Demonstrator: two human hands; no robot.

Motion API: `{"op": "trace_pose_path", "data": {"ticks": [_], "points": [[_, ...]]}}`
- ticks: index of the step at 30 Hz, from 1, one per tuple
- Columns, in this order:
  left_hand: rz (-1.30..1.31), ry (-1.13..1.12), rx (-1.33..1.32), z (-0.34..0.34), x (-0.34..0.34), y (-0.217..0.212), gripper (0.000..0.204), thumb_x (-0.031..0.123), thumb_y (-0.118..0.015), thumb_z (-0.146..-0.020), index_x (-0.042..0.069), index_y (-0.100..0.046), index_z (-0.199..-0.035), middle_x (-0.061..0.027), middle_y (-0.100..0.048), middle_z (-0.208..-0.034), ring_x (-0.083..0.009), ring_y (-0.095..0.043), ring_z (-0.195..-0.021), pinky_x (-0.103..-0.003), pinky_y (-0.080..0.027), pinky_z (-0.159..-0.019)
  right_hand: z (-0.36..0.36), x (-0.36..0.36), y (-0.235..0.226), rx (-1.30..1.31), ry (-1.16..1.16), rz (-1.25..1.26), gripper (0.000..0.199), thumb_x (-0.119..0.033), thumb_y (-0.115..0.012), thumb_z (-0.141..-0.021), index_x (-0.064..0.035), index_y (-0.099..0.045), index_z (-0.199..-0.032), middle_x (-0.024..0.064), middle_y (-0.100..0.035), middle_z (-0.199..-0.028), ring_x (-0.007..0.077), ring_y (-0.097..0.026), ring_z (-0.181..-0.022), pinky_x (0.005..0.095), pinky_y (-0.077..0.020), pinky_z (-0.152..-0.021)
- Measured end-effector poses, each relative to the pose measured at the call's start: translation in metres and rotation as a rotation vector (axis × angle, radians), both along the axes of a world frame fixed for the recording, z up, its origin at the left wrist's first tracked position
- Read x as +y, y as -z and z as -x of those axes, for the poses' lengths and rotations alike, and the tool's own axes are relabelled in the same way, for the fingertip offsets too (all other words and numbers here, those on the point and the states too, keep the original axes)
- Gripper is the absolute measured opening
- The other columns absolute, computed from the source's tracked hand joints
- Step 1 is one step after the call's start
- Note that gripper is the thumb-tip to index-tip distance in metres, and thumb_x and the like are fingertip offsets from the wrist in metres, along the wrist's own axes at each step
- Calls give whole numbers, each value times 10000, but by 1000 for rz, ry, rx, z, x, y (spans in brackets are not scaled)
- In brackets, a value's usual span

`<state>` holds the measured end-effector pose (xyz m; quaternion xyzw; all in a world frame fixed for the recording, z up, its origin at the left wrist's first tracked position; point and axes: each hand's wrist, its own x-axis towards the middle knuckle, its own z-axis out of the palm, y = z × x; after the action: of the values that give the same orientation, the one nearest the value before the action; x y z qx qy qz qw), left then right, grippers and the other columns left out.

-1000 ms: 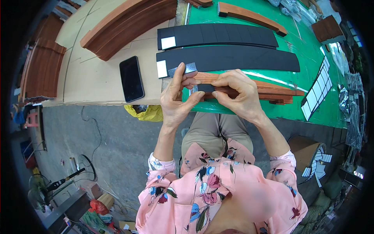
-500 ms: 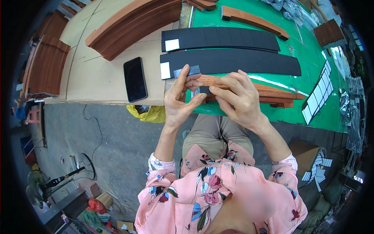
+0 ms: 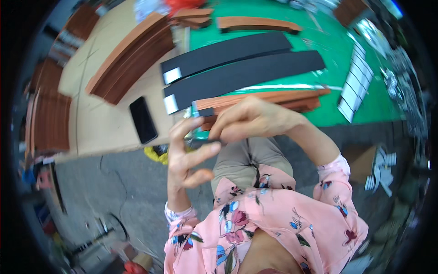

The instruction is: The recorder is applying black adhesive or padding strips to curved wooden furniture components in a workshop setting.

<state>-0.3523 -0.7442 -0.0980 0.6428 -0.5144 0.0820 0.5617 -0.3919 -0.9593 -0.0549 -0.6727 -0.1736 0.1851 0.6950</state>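
My left hand is in front of the table edge, its fingers spread apart. Beside it, my right hand has its thumb and fingers pinched together, fingertips close to the left hand's. A small dark piece shows at the right fingertips, touching or almost touching a left fingertip; motion blurs it. Just behind the hands lie reddish-brown wooden pieces, stacked at the table's near edge. On their left end sits a small dark square pad. Beyond lie two long black strips, each with a white square at its left end.
A black phone lies on the cardboard-covered left side. Curved wooden mouldings stand behind it. On the green surface are a curved wooden bar and a sheet of white stickers. A box stands on the floor at right.
The view has shifted and tilted. Both hands have come nearer to my body, off the wooden pieces. The left hand's fingers have spread, and the dark pad on the wood's end is now uncovered.
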Motion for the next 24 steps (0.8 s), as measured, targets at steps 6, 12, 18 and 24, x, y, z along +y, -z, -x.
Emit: {"op": "trace_pose_path", "data": {"ticks": [6, 12, 18, 24], "points": [[-58, 248, 38, 25, -27, 0, 502, 626, -535, -716, 199, -714, -911, -202, -429, -1232, -368, -429, -1094, -473, -346, -898, 58, -18, 11, 281, -34, -267, 310, -131, -683, -775, 35, -626, -1031, 69, -651, -887, 100, -589, -782, 234, -474, -703], [10, 684, 51, 35, -92, -7, 494, 607, -550, -720, 172, -732, -868, -214, -436, -1209, -361, -412, -1077, -462, -332, -897, 112, -45, 36, 374, -20, -590, 316, -35, -688, -748, 60, -597, -1035, 75, -638, -876, 92, -590, -779, 214, -479, -703], [-55, 1218, 195, 49, -155, 1, 389, 459, -651, -736, 104, -724, -877, -310, -434, -1232, -471, -328, -1183, -551, -227, -958, 146, -92, 41, 240, -23, -319, 255, -18, -677, -723, 65, -623, -958, 67, -634, -868, 93, -586, -777, 220, -482, -703], [321, 803, 1139, 56, -197, 12, 298, 275, -677, -743, 81, -653, -969, -204, -514, -1184, -286, -430, -1193, -529, -265, -998, 166, -177, 44, -86, 358, -80, 270, -33, -703, -691, 21, -639, -948, 80, -641, -880, 125, -598, -810, 255, -482, -714]]}}
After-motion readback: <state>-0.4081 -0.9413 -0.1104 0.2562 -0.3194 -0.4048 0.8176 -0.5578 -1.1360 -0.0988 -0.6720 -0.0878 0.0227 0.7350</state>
